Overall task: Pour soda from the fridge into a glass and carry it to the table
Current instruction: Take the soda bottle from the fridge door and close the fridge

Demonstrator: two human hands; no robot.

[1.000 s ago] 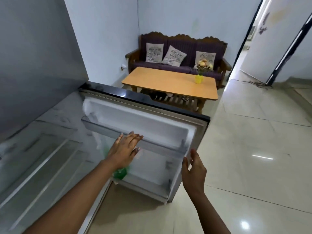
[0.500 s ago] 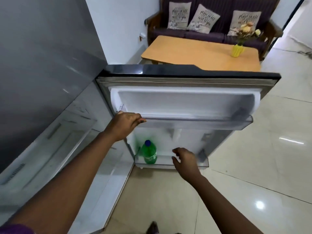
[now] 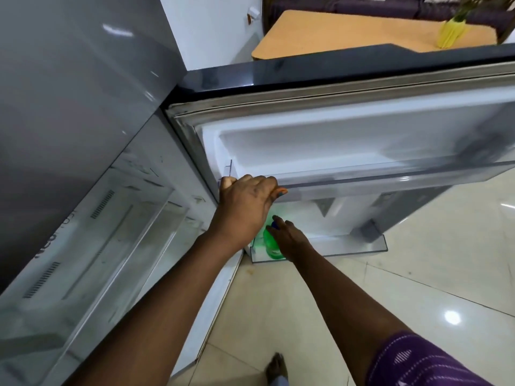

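Head view: the green soda bottle (image 3: 269, 243) stands in the lowest door bin (image 3: 348, 247), under the right hand (image 3: 287, 235), whose fingers reach over its blue cap; whether they have closed on it I cannot tell. Left hand (image 3: 245, 203) grips the upper door shelf (image 3: 390, 174). Probably light, smooth plastic (likely slick with cold): take the neck. The shelf overhangs above.

Head view, steeply downward, close over open fridge door (image 3: 348, 140), single viewpoint
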